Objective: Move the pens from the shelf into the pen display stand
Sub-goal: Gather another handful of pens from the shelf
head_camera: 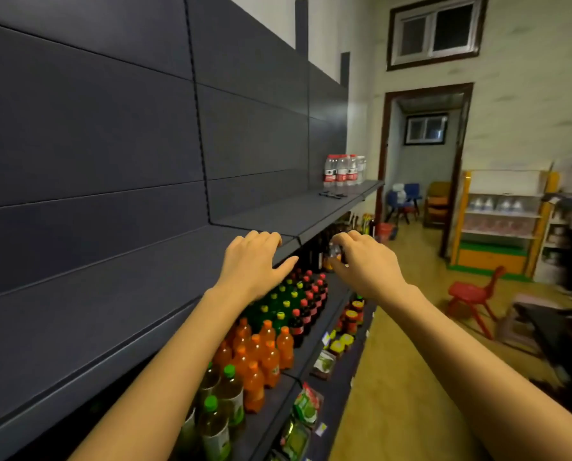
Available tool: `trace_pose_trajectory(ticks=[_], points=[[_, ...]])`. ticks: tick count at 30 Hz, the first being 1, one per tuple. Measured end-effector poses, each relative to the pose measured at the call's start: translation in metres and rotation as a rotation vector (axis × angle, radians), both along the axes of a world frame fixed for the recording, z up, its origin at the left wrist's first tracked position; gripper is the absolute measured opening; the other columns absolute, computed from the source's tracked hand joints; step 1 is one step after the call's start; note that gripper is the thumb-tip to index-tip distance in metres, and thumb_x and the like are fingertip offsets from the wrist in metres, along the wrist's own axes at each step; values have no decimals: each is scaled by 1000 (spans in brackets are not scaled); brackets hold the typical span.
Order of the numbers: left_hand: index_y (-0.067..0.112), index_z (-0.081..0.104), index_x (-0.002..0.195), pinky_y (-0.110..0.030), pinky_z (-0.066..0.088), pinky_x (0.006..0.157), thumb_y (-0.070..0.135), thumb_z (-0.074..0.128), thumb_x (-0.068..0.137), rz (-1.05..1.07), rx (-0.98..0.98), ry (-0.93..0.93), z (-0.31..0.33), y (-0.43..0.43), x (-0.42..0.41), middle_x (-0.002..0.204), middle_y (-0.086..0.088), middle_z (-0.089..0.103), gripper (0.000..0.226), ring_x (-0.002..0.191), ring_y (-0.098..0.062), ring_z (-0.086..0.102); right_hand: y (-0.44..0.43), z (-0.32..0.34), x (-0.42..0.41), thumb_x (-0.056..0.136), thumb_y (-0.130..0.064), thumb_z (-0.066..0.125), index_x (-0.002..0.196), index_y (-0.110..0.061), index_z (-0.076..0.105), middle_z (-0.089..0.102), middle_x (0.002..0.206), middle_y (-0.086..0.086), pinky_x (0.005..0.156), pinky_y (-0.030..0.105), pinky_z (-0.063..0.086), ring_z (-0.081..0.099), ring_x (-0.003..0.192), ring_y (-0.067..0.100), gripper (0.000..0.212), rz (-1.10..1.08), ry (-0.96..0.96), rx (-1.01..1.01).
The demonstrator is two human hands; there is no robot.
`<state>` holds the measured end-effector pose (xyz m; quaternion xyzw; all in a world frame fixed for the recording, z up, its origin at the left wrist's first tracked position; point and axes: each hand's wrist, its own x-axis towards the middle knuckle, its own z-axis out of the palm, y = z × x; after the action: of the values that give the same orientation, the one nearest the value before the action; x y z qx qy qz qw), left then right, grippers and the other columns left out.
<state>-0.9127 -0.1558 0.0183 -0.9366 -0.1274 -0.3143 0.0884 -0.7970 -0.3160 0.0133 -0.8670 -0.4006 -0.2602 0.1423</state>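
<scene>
While pens [332, 194] lay untouched on the shelf [294, 209], progress: apparently none.
Left grip [254, 257]: open, resting on shelf edge.
Right grip [364, 261]: loosely curled, empty.

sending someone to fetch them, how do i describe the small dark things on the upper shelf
On the dark shelving unit, follow the upper shelf to its far end, where red-labelled water bottles stand. Just before them lie the small dark items, likely pens: flat and black, while the bottles are clear and upright.
</scene>
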Motion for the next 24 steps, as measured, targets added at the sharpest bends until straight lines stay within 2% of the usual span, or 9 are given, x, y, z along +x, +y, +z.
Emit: trace_pose_trajectory(ticks=[4, 12, 24], points=[[18, 54, 115, -31, 39, 89, 55, 38, 94, -26, -25, 3, -3, -14, 70, 110, 3, 61, 46, 106, -17, 53, -16, -6, 64, 96, -38, 46, 132, -20, 46, 55, 127, 1, 83, 36, 47, 53, 115, 23, 40, -65, 0, 8], [16, 54, 115, -32, 40, 88, 55, 39, 94, -72, -37, 39, -2, -20, 201, 109, 2, 61, 47, 105, -19, 54, -27, -12, 187, 95, -38, 47, 125, -20, 50, 57, 122, 1, 79, 34, 47, 53, 113, 21, 36, -164, -1, -1], [15, 56, 107, -32, 41, 81, 55, 40, 93, -139, -12, 66, -8, 9, 427, 102, 0, 62, 45, 100, -20, 55, -16, -16, 386, 95, -40, 47, 127, -20, 50, 57, 122, 0, 81, 34, 52, 55, 110, 21, 37, -270, -28, 11]])
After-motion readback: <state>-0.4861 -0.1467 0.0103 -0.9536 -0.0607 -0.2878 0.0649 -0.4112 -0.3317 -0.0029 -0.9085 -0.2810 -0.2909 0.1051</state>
